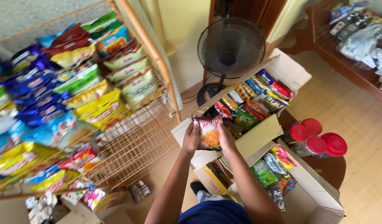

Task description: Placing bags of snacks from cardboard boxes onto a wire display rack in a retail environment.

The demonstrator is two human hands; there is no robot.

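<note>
Both my hands hold one small snack packet (209, 133), red and orange with a picture of crisps, just above the near edge of an open cardboard box (291, 71). My left hand (191, 137) grips its left side and my right hand (226, 138) its right side. The box is packed with many coloured snack packets (252, 103). A wire display rack (137, 137) stands to the left. Its upper shelves are full of blue, yellow and green snack bags (62, 87); its lower right shelf is bare mesh.
A second open cardboard box (313, 195) with snack packets sits at the lower right. Beside it stand several clear jars with red lids (315, 143). A black floor fan (231, 47) stands behind the boxes. A wooden bench (357, 68) with bottles and bags is at the top right.
</note>
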